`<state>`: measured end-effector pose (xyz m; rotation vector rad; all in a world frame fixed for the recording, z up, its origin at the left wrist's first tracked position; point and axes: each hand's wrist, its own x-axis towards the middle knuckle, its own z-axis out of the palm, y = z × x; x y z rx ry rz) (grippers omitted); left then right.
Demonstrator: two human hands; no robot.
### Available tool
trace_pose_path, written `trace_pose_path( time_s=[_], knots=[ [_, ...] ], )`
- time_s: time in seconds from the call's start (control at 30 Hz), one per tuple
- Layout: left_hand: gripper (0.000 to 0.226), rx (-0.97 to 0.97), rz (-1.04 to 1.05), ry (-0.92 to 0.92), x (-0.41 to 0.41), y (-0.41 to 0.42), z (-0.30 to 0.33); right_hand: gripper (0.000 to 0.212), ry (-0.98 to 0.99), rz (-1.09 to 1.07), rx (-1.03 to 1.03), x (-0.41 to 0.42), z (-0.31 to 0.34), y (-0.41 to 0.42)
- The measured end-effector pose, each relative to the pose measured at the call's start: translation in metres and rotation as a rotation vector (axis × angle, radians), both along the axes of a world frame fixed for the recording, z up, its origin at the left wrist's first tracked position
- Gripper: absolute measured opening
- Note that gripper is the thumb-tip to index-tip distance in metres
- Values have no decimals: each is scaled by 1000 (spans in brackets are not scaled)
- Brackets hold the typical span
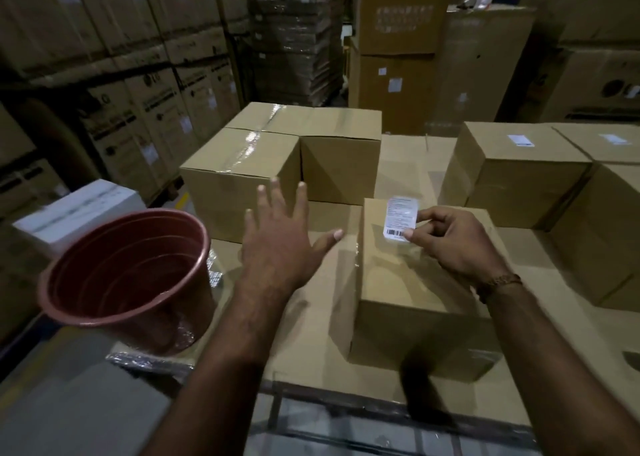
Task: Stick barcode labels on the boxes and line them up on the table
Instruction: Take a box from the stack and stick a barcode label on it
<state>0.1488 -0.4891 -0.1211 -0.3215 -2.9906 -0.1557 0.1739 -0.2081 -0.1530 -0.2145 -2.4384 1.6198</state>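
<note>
While the fingertips point(412, 236) of the right hand point(457, 244) pinched the barcode label point(401, 217) by its right edge, the sheet lay over the far left corner of the nearest box point(408, 282). The label looked light and limp, best held at an edge, sticky face kept clear. The left hand point(277, 244) hovered just left of that box, fingers spread, holding nothing. Two unlabelled boxes point(249, 168) stood beyond it to the left; labelled boxes point(512, 165) stood to its right. A red bucket point(128, 275) sat farther left, all on the cardboard-covered table point(311, 351).
</note>
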Motion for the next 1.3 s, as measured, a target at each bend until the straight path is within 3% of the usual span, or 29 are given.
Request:
trace_pose_path(
  time_s=[0.1, 0.33, 0.57, 0.7, 0.9, 1.07, 1.3],
  knots=[
    [93, 83, 104, 61, -15, -57, 7, 10, 22, 45, -29, -16, 4, -52],
    [93, 356, 232, 54, -64, -214, 0, 11, 54, 128, -127, -56, -2, -202],
    [116, 330, 317, -70, -105, -341, -40, 7, 17, 232, -64, -86, -7, -332],
    [110, 329, 323, -158, -119, -375, -56, 12, -35, 236, 59, -101, -15, -380],
    [103, 423, 220, -152, -136, -394, -83, 17, -110, 247, 493, -113, -32, -421],
    [111, 452, 198, -157, -144, -399, -97, 17, -191, 300, 633, -116, -41, -437],
    [103, 405, 188, -160, -147, -399, -102, 22, -262, 331, 661, -126, -43, -456]
  ],
)
